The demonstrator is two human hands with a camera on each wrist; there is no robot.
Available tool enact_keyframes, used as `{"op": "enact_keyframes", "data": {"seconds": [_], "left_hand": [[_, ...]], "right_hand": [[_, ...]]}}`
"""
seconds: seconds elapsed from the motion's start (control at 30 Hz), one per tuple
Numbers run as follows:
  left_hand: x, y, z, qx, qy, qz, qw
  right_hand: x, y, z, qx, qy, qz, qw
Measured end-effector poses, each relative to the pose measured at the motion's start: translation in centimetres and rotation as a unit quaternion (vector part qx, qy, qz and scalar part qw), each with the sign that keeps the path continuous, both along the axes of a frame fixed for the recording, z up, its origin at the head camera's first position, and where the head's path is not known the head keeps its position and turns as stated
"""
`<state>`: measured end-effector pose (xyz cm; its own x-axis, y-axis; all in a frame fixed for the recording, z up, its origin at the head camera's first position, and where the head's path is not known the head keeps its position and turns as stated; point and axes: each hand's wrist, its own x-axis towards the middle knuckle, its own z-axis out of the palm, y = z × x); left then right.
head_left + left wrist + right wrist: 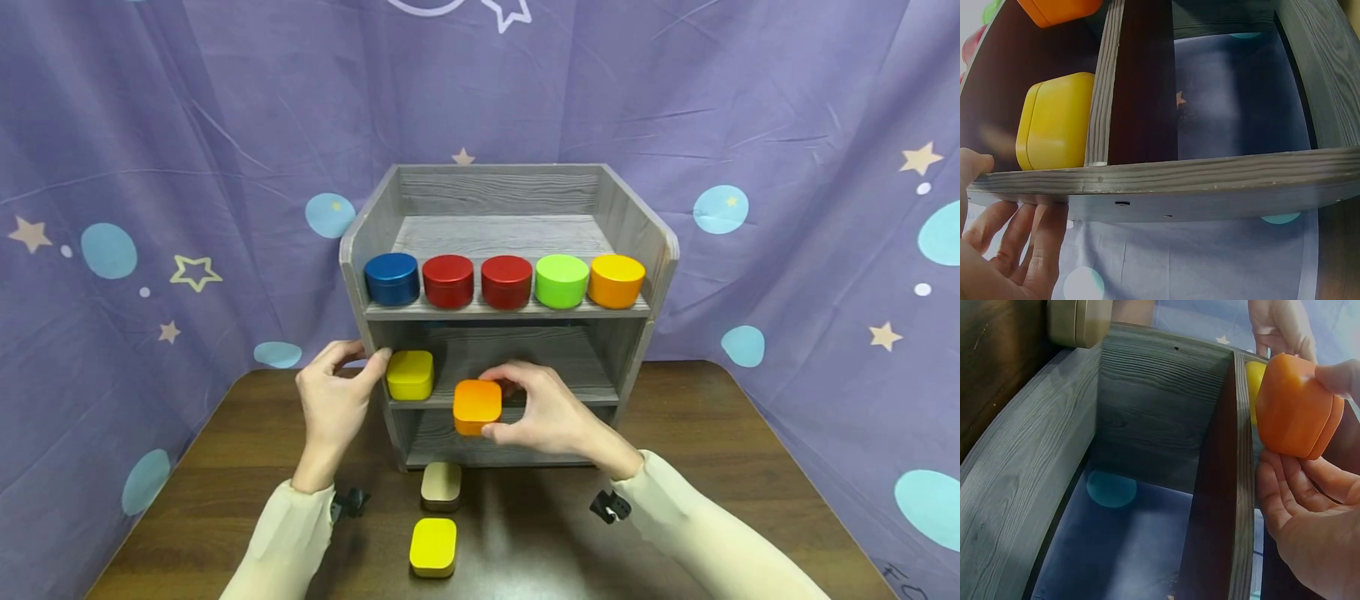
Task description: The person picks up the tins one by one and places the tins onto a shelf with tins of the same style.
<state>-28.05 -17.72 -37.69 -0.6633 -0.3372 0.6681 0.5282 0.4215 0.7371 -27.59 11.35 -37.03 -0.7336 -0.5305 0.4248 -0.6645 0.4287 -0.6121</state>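
Purple cloth printed with stars and pale blue circles hangs behind a dark wooden desk. On the desk stands a grey wooden shelf unit with 3 levels.

At the front edge of the middle shelf, the right hand holds an orange rounded-square tin. The grip is a pinch: the thumb lies along the near side of the tin and the fingers curl over its far side, as the right wrist view also shows, with the open palm just under the tin.

The left hand rests on the left side panel of the shelf unit, well to the left of the orange tin. Its thumb presses the panel's front edge and its fingers lie spread along the outside, holding nothing. Just inside that panel, beside the thumb, a yellow rounded-square tin sits on the middle shelf.

Above both hands, the top shelf carries 5 round tins in a row: a blue tin, 2 red tins, a green tin and an orange round tin.

Below the hands, on the desk in front of the shelf unit, lie a brown tin and, nearer the person, a second yellow tin.
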Motion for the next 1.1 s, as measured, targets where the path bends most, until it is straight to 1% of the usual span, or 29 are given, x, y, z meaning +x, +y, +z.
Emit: {"op": "enact_keyframes", "data": {"seconds": [0.33, 0.53, 0.9, 1.1], "left_hand": [[0.0, 0.0, -0.1, -0.007, 0.004, 0.005, 1.0000], [-0.1, 0.0, 0.0, -0.008, 0.011, 0.004, 0.9999], [0.0, 0.1, 0.0, 0.000, 0.010, 0.000, 1.0000], [-0.1, 0.0, 0.0, 0.002, 0.010, -0.003, 0.9999]], "right_hand": [[-0.6, -0.3, 0.2, 0.007, -0.039, -0.006, 0.999], [-1.0, -0.4, 0.4, 0.014, -0.048, -0.005, 0.999], [-1.4, -0.7, 0.5, 0.016, -0.062, -0.008, 0.998], [-1.8, -0.9, 0.6, 0.018, -0.061, -0.007, 0.998]]}}
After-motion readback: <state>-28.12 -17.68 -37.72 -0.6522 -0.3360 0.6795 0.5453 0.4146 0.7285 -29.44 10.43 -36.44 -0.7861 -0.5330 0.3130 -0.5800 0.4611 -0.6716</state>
